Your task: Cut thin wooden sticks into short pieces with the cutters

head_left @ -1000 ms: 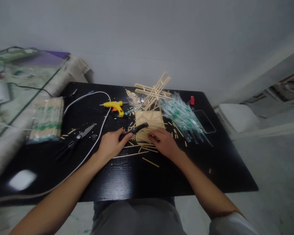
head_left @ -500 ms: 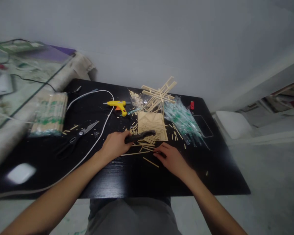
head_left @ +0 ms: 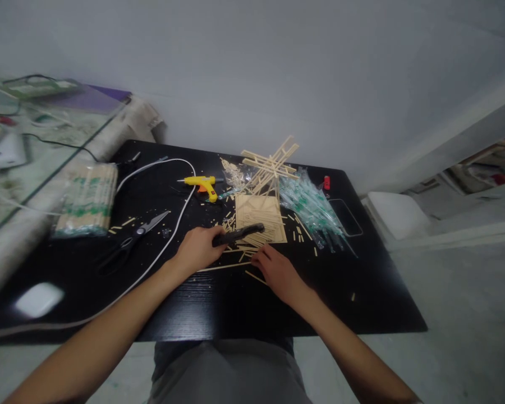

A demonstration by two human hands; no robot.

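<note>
My left hand [head_left: 200,248] is closed around a black hand tool [head_left: 239,233], whose far end points right over a pile of short wooden sticks [head_left: 258,226]. The exact kind of tool is hard to make out. My right hand [head_left: 278,272] pinches at the right end of a long thin wooden stick [head_left: 223,267], just in front of the pile; its fingertips are partly hidden. Beneath the pile lies a square wooden panel [head_left: 281,233]. Behind it stands a crossed frame of glued sticks [head_left: 273,164]. Another loose stick [head_left: 256,277] lies beside my right hand.
A yellow glue gun [head_left: 202,184] and black-handled scissors [head_left: 145,227] lie to the left, near a white cable [head_left: 180,210] and a bag of sticks [head_left: 88,196]. Green-white plastic wrappers [head_left: 309,205], a phone-like dark slab [head_left: 345,217] and a red object [head_left: 327,182] are to the right.
My right hand has moved left, up to the end of the long stick, and that stick has shifted slightly left. My left hand keeps its grip on the black tool.
</note>
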